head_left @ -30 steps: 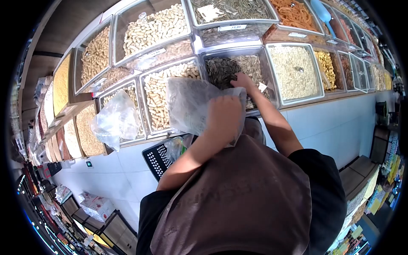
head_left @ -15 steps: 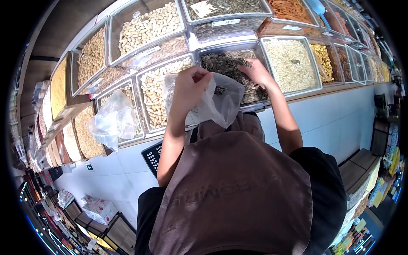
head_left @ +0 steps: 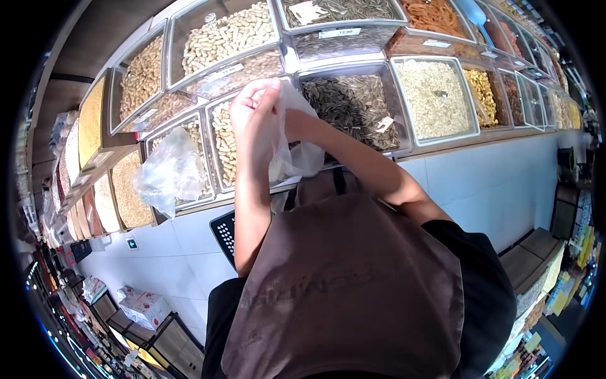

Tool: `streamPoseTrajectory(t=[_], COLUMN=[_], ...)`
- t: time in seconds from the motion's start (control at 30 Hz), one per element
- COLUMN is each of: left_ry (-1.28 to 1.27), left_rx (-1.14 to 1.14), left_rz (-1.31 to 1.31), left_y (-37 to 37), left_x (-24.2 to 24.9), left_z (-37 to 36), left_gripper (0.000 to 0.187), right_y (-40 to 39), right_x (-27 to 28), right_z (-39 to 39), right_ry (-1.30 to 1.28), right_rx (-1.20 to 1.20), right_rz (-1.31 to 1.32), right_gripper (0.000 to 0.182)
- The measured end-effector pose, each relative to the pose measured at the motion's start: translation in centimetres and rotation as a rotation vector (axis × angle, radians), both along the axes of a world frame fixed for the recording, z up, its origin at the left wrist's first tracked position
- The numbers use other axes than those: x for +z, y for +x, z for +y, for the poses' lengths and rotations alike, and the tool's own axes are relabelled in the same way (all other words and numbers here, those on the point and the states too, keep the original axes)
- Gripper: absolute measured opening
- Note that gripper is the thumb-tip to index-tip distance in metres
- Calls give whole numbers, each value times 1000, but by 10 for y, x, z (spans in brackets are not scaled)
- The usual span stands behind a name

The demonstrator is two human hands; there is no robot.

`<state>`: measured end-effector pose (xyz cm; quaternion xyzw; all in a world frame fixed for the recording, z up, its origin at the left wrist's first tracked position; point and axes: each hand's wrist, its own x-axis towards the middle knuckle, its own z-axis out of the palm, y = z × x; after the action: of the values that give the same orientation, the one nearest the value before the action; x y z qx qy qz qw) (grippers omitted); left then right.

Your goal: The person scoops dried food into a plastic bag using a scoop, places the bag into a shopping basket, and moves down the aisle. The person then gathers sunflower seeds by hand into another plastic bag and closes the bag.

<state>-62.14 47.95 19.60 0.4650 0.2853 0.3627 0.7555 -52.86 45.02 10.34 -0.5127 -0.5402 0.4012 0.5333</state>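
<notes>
My left hand (head_left: 254, 110) is closed on the rim of a clear plastic bag (head_left: 303, 161), holding it up in front of the bins. At the bag's mouth is my right hand (head_left: 298, 124), partly covered by the film, so its fingers are hidden. Just beyond and to the right, a bin of dark striped sunflower seeds (head_left: 338, 104) stands open, with a small white paper piece (head_left: 384, 124) lying on the seeds. Peanuts in their shells (head_left: 224, 145) fill the bin to the left, partly behind my left arm.
Another crumpled plastic bag (head_left: 170, 170) lies over a bin at the left. Pale seeds (head_left: 435, 95) fill the bin on the right. A blue scoop (head_left: 476, 16) rests at the upper right. A black keypad-like object (head_left: 224, 234) sits below the bin edge.
My right hand has moved left from the sunflower seeds to the bag's mouth. My left hand has shifted slightly up and left with the bag. The white paper piece now shows on the seeds.
</notes>
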Motion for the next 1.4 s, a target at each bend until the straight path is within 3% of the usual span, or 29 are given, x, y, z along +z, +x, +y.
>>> streamPoseTrajectory(t=[0.03,0.07,0.1,0.17,0.2,0.27,0.33,0.43,0.5,0.53,0.57,0.63,0.67,0.7,0.8,0.83,0.87,0.93,0.97,1.0,1.07,1.13,1.2,1.27,1.33,1.4], left_ry=[74,81,99,125,127,150,164,-19,-30,-43,82,180,235,280,345,426,504,454,492,468,462,562,569,616,832,744], left_rx=[48,60,92,134,148,192,181,377,410,440,260,137,30,61,241,253,267,259,254,202,193,122,-23,-163,-130,-158], left_rz=[68,67,70,52,55,81,67,30,-51,-134,-278,-411,-525,-575,-574,-345,-117,49,187,338,653,724,800,960,1048,1105], left_y=[-6,-13,-21,-38,-47,-64,-80,-88,-91,-93,-96,-99,-103,-110,-112,-112,-113,-104,-99,-95,-97,-96,-95,-88,-82,-89], left_x=[-1,2,8,7,7,7,-1,16,27,31,35,63,76,86,102,89,74,45,35,30,12,22,33,34,21,15], left_z=[7,9,10,17,20,23,33,33,44,51,58,64,65,69,59,61,63,34,15,-6,-40,-70,-91,-99,-103,-100], left_gripper=[7,7,7,7,7,8,10,13,11,10,12,7,4,4,8,11,14,17,18,18,14,16,31,28,32,32], right_y=[1,-4,-11,-20,-18,-15,-3,16,27,29,29,32,34,34,42,37,33,21,18,10,-4,-17,-26,-30,-42,-48], right_x=[7,4,-4,24,19,6,30,70,92,102,112,112,106,99,80,91,90,82,85,80,63,41,35,38,12,-1], right_z=[3,7,10,-8,-7,-5,-26,-43,-43,-46,-52,-66,-74,-79,-64,-58,-56,-57,-63,-68,-76,-86,-92,-91,-98,-106], right_ry=[25,34,-59,-73,-66,-338,-271,-351,-635,-637,-666,-699,-333,51,116,-176,-169,-406,-380,-383,-310,-236,-157,-58,-131,-204], right_rx=[111,122,156,98,111,379,393,442,623,618,510,397,168,-72,-34,243,243,454,456,469,329,297,278,448,462,463], right_rz=[-291,-292,-542,-783,-782,-667,-684,-737,-795,-793,-749,-698,-981,-1229,-1227,-1022,-1028,-981,-924,-918,-826,-842,-859,-704,-661,-617], right_gripper=[46,46,42,46,46,46,46,47,52,52,58,65,73,82,91,81,81,74,62,62,43,37,32,26,29,32])
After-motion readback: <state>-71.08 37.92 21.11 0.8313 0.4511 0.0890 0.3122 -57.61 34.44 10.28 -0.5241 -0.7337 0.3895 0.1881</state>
